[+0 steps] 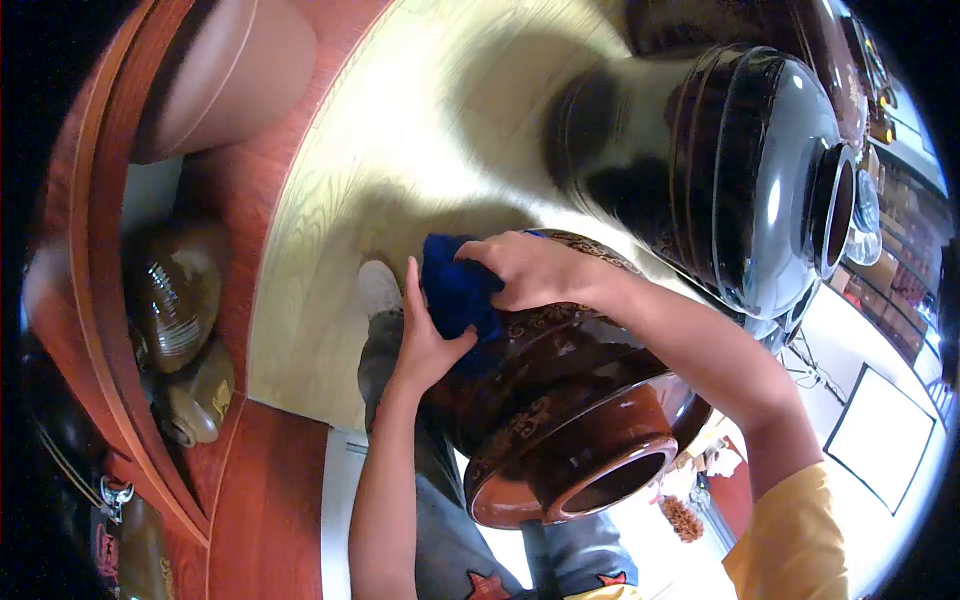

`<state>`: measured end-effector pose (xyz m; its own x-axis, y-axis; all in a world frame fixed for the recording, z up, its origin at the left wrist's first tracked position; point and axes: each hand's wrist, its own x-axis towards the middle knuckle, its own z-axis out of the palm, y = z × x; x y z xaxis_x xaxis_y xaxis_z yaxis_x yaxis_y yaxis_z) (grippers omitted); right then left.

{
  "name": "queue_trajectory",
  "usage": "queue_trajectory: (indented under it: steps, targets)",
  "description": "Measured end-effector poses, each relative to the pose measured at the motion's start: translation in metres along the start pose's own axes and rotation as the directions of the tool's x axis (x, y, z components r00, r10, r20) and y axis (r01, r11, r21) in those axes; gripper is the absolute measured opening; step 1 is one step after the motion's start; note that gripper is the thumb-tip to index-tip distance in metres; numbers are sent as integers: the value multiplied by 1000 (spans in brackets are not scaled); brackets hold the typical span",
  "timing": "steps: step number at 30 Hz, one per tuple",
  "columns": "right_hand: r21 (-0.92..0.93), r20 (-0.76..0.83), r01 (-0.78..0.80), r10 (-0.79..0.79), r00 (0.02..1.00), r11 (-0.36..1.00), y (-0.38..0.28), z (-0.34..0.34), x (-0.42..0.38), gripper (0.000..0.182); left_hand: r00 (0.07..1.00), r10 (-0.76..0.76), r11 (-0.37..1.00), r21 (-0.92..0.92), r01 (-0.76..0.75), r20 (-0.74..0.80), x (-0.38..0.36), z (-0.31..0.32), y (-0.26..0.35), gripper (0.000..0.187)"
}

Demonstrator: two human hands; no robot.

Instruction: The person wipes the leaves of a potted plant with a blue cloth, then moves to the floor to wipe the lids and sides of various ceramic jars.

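A dark blue cloth (448,290) is bunched against the side of a glossy brown jar (560,375) with a gold-toned pattern. The jar's round mouth faces the lower right of the view. My right hand (520,268) presses on the cloth with curled fingers gripping its upper edge. On the other side, my left hand (430,335) has the cloth between its thumb and fingers. Some of the left fingers are hidden behind the cloth.
A large black glazed jar (690,180) stands close beside the brown one. At left, a red wooden shelf (270,490) holds smaller brown jars (178,290). My shoe (379,288) rests on the pale wood floor (310,330). A white framed panel (882,436) appears at right.
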<state>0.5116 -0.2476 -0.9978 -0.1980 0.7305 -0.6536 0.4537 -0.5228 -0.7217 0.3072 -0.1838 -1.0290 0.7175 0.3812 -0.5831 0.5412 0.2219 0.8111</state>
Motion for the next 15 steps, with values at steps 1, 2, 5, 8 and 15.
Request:
queue_trajectory:
  steps: [1, 2, 5, 8, 15]
  targets:
    - [0, -3, 1, -1, 1000, 1000, -2, -1, -6, 57, 1000, 2, 1000, 2, -2, 1, 1, -4, 3, 95]
    - [-128, -137, -72, 54, 989, 989, -3, -3, -12, 48, 993, -81, 988, 141, 69, 82, 3, -11, 6, 85]
    - [-343, -230, -344, 276, 933, 874, -11, -23, -26, 48, 983, -126, 952, 294, 84, 130, 5, -19, 3, 68]
    - [-312, -279, -248, 161, 947, 917, 4, -27, -45, 49, 992, -71, 958, 286, 38, 106, 11, -26, 7, 56]
    - [-643, -286, -279, 114, 951, 713, 7, -37, -56, 42, 972, 208, 824, 516, -236, 113, 29, -27, 49, 49]
